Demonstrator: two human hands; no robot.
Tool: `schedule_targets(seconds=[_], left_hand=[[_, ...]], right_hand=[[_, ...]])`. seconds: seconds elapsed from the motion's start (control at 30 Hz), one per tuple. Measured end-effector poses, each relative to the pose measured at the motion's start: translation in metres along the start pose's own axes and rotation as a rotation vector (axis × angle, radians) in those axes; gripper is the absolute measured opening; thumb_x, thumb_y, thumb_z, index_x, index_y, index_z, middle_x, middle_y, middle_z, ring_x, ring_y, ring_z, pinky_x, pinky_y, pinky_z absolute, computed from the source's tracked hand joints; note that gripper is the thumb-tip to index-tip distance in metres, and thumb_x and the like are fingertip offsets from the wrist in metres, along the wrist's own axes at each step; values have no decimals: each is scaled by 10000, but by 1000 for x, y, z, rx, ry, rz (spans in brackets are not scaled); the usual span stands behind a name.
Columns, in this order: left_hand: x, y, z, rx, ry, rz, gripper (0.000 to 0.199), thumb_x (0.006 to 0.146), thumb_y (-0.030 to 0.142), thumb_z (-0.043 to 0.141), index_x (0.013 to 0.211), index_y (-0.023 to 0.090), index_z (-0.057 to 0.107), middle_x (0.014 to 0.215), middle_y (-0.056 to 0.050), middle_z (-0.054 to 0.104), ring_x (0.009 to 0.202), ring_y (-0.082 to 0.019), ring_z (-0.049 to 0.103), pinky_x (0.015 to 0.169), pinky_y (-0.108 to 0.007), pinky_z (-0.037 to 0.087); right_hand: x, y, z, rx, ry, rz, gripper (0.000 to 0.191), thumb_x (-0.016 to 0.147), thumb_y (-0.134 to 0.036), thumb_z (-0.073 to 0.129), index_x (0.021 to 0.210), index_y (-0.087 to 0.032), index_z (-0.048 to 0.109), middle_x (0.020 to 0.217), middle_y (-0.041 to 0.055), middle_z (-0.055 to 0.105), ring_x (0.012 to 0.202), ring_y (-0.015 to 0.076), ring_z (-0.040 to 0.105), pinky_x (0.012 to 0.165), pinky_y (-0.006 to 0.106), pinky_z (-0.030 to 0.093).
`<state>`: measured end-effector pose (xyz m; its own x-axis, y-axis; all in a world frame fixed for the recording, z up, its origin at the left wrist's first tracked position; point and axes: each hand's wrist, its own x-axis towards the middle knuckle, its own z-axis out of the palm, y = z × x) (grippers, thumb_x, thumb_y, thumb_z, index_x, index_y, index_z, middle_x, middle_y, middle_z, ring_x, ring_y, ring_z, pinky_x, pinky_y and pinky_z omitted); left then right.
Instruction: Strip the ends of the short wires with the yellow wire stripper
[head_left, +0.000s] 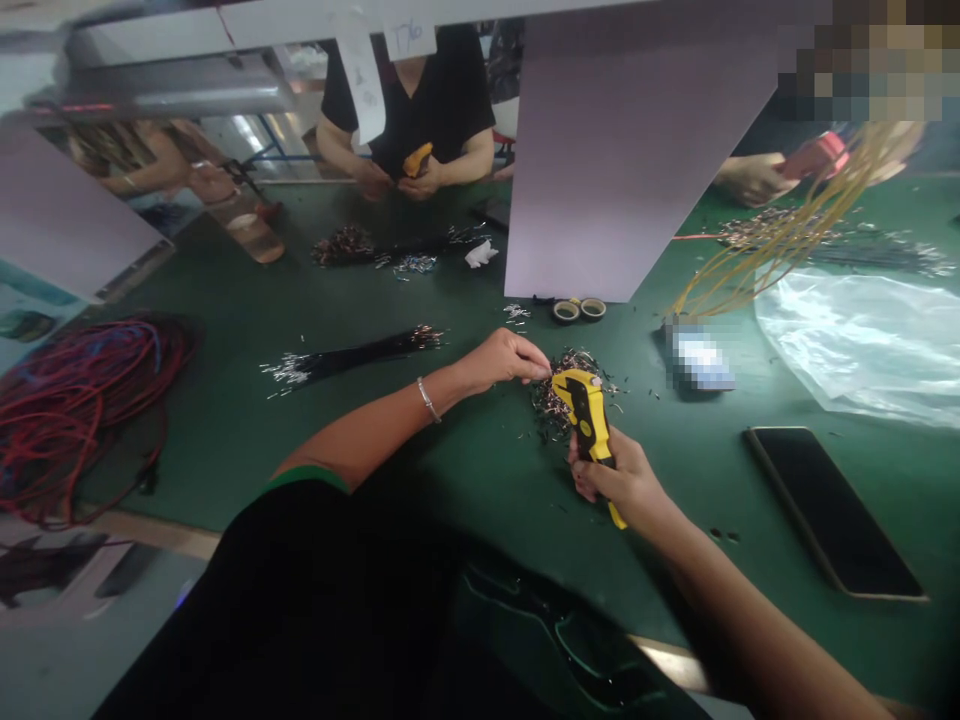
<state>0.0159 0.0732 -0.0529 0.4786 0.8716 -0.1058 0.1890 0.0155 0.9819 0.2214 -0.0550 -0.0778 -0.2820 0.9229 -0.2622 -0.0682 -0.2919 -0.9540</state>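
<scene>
Our right hand (613, 478) closes firmly around a yellow-and-black moulded plastic wire stripper (589, 420), its head resting against a tangled heap of thin copper-tipped black wires (546, 408) on the green mat (225, 440). Our left hand (504, 362) sits just beside the stripper's head, fingertips pressed together; whether they pinch a wire we cannot tell. A straight black wire bundle (352, 355) lies left of the stripper, a dark smartphone (832, 510) right.

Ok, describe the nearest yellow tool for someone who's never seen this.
On the dark green workbench, find the heap of black wires. Touching it is a yellow-and-black plastic wire stripper, held in the right hand, not the one across the bench.
</scene>
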Motion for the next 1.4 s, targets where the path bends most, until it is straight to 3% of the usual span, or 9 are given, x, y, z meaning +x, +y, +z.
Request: schedule_targets(seconds=[0.2,0.7,1.1,1.4], left_hand=[[4,-4,1,27,-7,-23,161,652,245,760,754,121,772,524,10,579,499,-62,465,460,-218,232],[-2,8,7,-80,-46,55,174,662,258,775,759,113,766,507,21,569,432,-26,369,433,-223,175],[4,3,10,-107,-38,49,153,656,231,758,742,105,754,515,7,571,459,-40,416,434,-216,188],[0,2,20,-168,-38,59,160,649,211,757,758,93,754,540,0,597,474,-48,446,430,-203,198]], right_hand=[[2,11,-5,87,-23,-35,249,657,-195,682,844,-187,518,588,-64,521,401,78,452,365,220,388],[-5,-1,0,-160,71,-139,239,615,-247,676,801,-177,543,639,-28,549,442,93,486,411,238,405],[-1,3,-2,3,37,-127,265,629,-229,736,795,-184,534,598,-48,537,403,84,464,380,239,398],[-6,8,-8,-26,55,-149,285,678,-303,778,816,-182,559,551,-36,544,424,116,491,421,269,430]])
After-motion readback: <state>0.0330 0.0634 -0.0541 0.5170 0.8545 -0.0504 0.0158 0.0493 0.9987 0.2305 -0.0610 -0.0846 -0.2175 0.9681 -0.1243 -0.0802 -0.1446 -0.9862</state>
